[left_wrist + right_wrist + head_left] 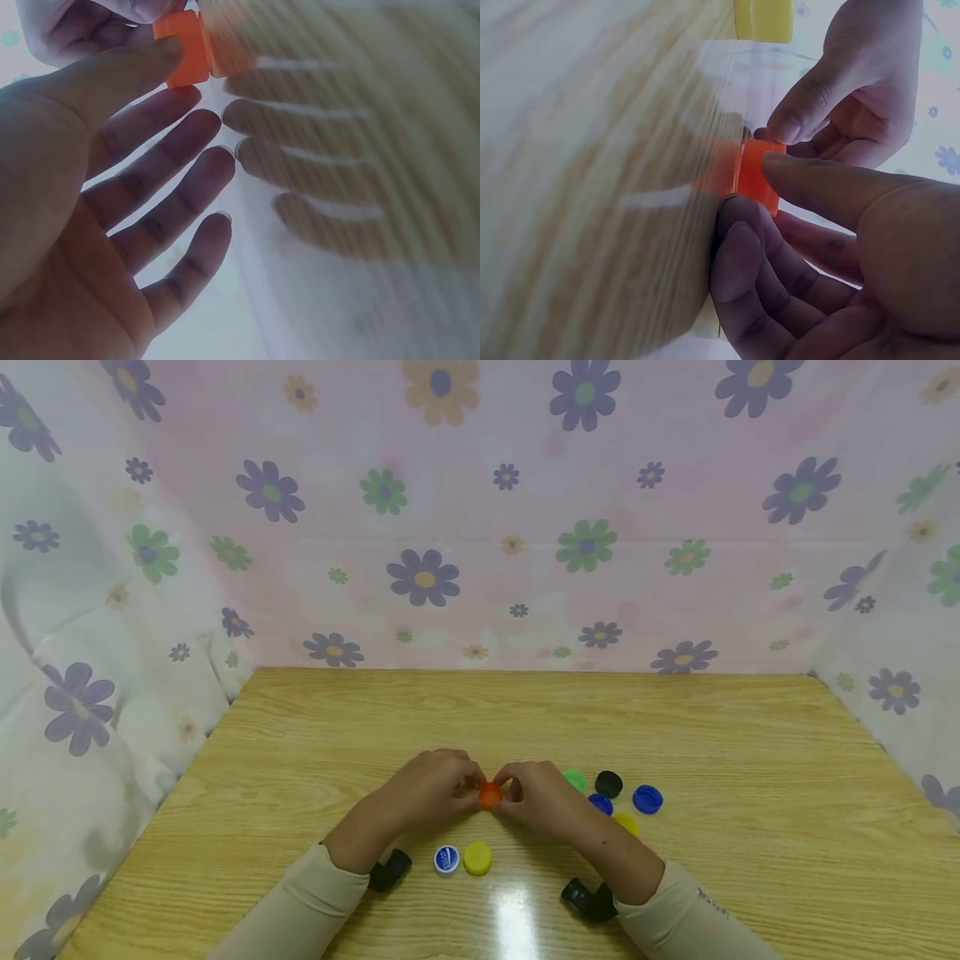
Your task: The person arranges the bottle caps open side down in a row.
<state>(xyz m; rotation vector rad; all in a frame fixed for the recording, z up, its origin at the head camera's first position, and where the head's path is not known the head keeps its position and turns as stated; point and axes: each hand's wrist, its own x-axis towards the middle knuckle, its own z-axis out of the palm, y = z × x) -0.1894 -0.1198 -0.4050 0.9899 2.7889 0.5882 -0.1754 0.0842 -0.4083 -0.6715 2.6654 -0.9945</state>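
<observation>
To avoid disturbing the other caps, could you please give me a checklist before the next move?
1. Left hand and right hand pinching the orange bottle cap: ok.
2. White-and-blue bottle cap clear of both hands: ok.
3. Nearer yellow bottle cap clear of both hands: ok.
4. Green bottle cap clear of right hand: cannot tell.
5. Farther yellow bottle cap fully visible: not ok, right forearm covers part.

free passage across far desk (450, 710) up to flowered cloth (480, 510). left hand (431, 785) and right hand (542, 797) flank orange cap (491, 797), blocking both sides. black cap (609, 784), outer blue cap (648, 799) obstruct right; in front, white-blue cap (446, 860), yellow cap (477, 858).
</observation>
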